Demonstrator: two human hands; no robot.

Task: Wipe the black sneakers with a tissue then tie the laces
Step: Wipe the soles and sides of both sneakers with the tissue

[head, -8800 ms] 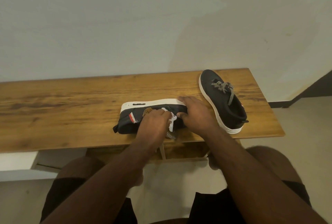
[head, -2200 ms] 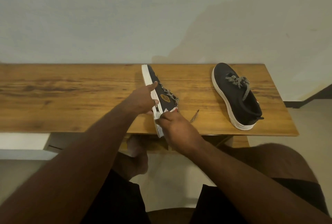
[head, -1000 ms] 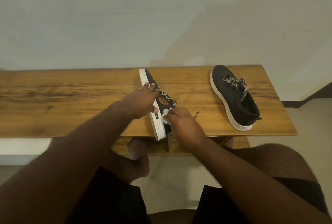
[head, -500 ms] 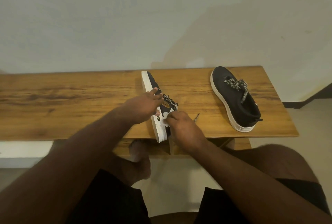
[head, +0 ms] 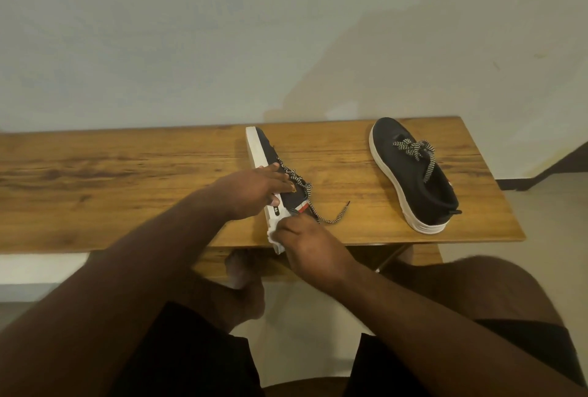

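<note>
Wood-grained planks form the table [head: 111, 186], where one black sneaker [head: 270, 161] is tipped onto its side, white rubber sole leftward. It is steadied by the left hand [head: 254, 189], fingers spread flat. A crumpled white tissue [head: 274, 234] is pinched in the right hand [head: 308, 247] against the heel. The second sneaker [head: 413, 173] stands upright, well apart, its speckled laces bowed.

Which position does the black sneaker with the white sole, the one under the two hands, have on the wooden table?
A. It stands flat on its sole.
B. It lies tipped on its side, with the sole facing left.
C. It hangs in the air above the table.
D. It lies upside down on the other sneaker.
B: the black sneaker with the white sole rests on the wooden table, its sole showing as a white band along the left edge.
</note>
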